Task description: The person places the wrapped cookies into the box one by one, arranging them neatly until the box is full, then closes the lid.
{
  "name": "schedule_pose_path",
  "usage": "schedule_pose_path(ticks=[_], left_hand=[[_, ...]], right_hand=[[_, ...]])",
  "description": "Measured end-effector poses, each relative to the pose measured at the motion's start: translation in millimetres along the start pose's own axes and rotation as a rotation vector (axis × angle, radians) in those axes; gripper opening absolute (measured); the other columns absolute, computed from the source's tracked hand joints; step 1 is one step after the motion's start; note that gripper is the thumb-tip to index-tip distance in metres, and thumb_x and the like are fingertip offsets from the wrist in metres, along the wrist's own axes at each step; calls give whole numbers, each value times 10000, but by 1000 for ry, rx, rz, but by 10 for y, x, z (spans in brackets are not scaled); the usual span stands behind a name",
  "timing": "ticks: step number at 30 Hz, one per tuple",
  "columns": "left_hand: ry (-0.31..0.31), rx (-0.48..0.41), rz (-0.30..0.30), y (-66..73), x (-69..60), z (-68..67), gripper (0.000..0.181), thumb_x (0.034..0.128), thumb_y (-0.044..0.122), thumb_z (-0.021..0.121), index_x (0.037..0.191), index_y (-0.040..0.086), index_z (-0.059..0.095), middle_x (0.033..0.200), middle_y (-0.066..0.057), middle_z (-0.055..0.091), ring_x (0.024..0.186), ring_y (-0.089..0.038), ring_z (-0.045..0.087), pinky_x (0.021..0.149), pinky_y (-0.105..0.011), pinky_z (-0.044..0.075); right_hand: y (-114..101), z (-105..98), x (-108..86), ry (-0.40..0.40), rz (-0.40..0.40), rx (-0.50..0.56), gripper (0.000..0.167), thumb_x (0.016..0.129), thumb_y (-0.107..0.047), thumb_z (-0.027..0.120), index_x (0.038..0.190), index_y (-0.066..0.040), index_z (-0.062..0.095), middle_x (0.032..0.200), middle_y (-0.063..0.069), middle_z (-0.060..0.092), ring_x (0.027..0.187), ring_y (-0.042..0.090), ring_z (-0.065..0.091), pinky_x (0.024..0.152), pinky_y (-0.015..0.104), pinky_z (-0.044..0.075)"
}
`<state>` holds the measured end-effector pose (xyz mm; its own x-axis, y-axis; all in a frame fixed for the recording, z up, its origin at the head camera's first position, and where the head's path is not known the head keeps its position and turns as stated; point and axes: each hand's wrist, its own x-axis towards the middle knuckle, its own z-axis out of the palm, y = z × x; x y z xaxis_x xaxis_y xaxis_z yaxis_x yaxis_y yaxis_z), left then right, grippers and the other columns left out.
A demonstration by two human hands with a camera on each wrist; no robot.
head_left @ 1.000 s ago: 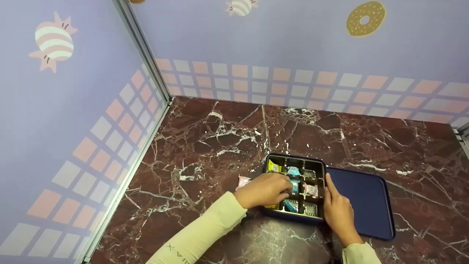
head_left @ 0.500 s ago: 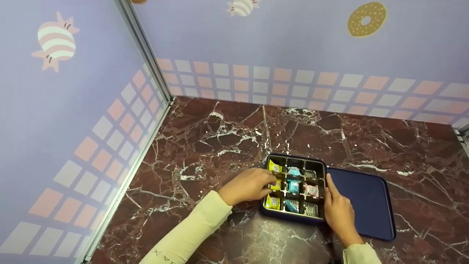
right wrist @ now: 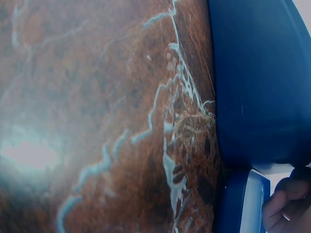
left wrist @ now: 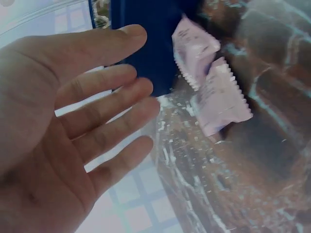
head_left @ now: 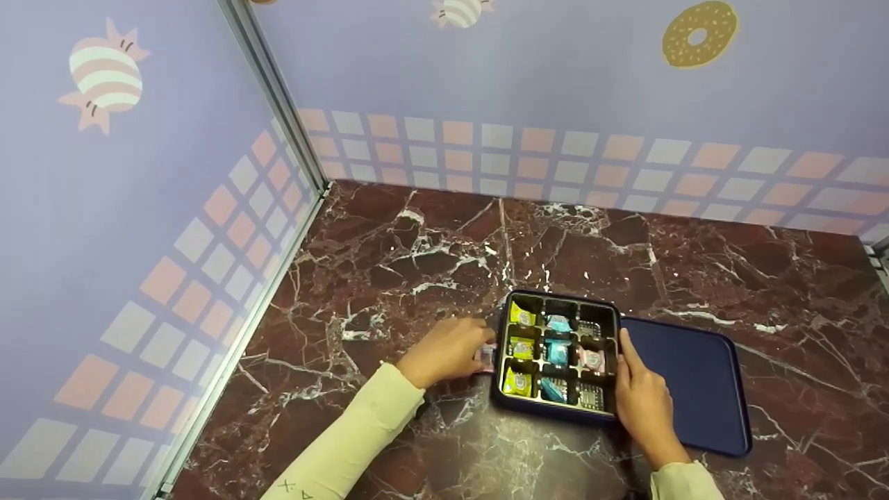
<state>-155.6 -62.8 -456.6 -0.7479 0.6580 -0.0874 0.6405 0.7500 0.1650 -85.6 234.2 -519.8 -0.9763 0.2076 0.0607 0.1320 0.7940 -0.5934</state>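
My left hand (head_left: 448,351) is just left of the dark blue candy box (head_left: 559,411), fingers relaxed and slightly apart. In the left wrist view this hand (left wrist: 97,111) holds nothing. Close to its fingertips, a pink wrapped candy (left wrist: 194,48) and another pink candy (left wrist: 223,99) lie touching on the tabletop. The head view shows only part of this pink pair (head_left: 488,357) beside the hand. My right hand (head_left: 644,403) grips the box's right edge. Inside the divided tray are yellow candies (head_left: 521,348) at left, blue candies (head_left: 557,352) mid-column and one pink candy (head_left: 592,360) at right.
A flat dark blue lid (head_left: 694,389) lies on the red-brown marbled table (head_left: 389,292), right of the box. Patterned panels (head_left: 486,69) wall in the left and far sides. White specks are scattered behind the box.
My left hand has drawn back leftward from over the tray to the pink candies beside the box. This uncovers the left and middle compartments. My right hand stays on the box.
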Motion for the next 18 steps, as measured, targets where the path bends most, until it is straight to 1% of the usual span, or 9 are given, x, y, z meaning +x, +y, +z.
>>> schedule_pose_path(ticks=[3,6,8,10,13,18], left_hand=[[25,44,-6,-4,23,70,313,765,309,792,1007,129,707,992,-19,696,814,-168,645,787,-332,560],[59,69,-13,-6,46,134,248,753,251,784,956,127,712,909,-7,691,759,-160,620,752,-324,557],[69,81,-22,-6,60,170,236,736,233,782,936,128,712,872,-2,683,743,-163,607,742,-329,554],[62,85,-31,-5,71,201,254,722,240,790,937,129,712,867,-5,681,753,-171,603,755,-342,550],[45,92,-44,-2,88,238,343,698,306,826,969,132,708,905,-10,686,805,-187,614,793,-358,536],[34,95,-42,-7,101,292,434,661,344,857,1003,132,697,926,-8,701,852,-196,634,814,-353,503]], right_hand=[[3,0,1,-1,-1,1,468,1048,-288,330,1513,-245,315,1206,375,556,934,559,595,700,642,446],[7,2,1,-5,-3,1,469,1048,-288,329,1515,-245,310,1197,382,557,918,553,599,692,639,447],[10,2,-1,-8,-2,0,470,1048,-286,328,1517,-245,306,1198,384,555,915,552,601,690,637,449],[12,2,-3,-11,1,0,471,1048,-286,327,1518,-248,302,1193,389,554,906,549,603,681,631,452],[13,1,-2,-9,6,2,471,1048,-290,328,1517,-254,303,1187,391,557,897,544,606,678,625,452],[13,0,0,-8,4,-1,471,1048,-301,325,1517,-256,303,1198,385,554,910,546,604,694,636,449]])
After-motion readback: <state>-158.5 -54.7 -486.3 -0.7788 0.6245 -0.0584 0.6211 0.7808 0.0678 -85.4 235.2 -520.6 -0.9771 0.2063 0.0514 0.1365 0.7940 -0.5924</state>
